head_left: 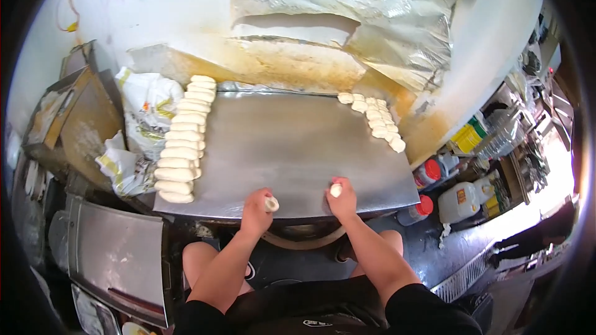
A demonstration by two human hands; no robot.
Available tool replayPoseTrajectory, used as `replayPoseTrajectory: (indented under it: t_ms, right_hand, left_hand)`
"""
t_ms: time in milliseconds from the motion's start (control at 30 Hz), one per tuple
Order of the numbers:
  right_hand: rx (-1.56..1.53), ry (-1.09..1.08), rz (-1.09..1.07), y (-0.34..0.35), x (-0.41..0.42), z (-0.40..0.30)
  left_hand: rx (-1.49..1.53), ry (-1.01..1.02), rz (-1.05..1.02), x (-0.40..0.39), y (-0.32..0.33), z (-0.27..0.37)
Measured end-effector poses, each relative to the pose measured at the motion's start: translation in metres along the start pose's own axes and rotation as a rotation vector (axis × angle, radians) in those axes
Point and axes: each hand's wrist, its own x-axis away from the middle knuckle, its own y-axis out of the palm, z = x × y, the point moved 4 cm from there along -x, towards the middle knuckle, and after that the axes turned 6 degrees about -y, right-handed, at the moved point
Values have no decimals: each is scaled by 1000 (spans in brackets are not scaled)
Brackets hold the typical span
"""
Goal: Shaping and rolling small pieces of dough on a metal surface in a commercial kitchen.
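My left hand point(257, 211) is closed around a piece of dough point(271, 204) at the near edge of the metal work table point(279, 149). Farther right, above the same table, my right hand point(343, 199) grips another small piece of dough point(335, 190). Much of each piece is hidden by the fingers. A long row of oblong dough rolls point(179, 151) lies along the table's left side. At the back right, smaller dough pieces point(376, 118) lie close together in a slanting group.
White printed sacks point(151, 107) and a wooden board point(91, 125) stand left of the table. A lower metal surface point(118, 253) is at the near left. Red-lidded containers point(421, 207) and a white plastic jug point(460, 202) stand to the right. Foil sheeting point(405, 23) covers the back wall.
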Motion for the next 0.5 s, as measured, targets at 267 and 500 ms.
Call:
replayPoseTrajectory:
  t_ms: [267,500]
  right_hand:
    - [11,114,-299,-25,-11,-24]
    - [631,-392,-636,-31,24,-14]
  left_hand:
    - [-388,-187,-33,-2,-67,-20]
    - [-785,111,-457,4,-44,11]
